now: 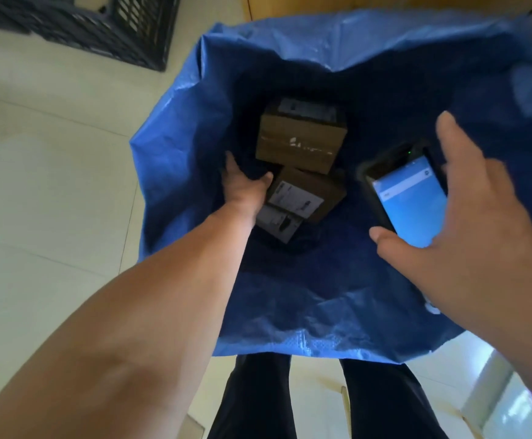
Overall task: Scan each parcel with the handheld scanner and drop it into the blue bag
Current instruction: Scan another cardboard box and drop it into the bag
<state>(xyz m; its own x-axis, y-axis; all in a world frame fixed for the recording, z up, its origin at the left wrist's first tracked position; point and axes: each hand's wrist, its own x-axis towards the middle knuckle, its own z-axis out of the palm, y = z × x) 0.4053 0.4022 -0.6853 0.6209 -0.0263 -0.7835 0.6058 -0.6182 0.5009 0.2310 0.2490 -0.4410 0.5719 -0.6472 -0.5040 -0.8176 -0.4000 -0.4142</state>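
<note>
I look straight down into the wide-open blue bag [290,327]. Two brown cardboard parcels lie at its bottom: an upper parcel [299,144] with tape on its side, and a lower parcel [302,198] with white labels facing up. My left hand [242,185] reaches deep into the bag beside the lower parcel. Its fingers are spread, and the thumb touches that parcel's near-left corner without gripping it. My right hand [467,232] hovers over the bag's right side and holds the black handheld scanner [407,201], whose blue screen faces up.
A black slatted plastic crate [100,26] stands on the pale tiled floor [36,201] at the upper left. My legs in dark trousers [252,400] stand against the bag's near edge. A wooden surface [274,7] rises behind the bag.
</note>
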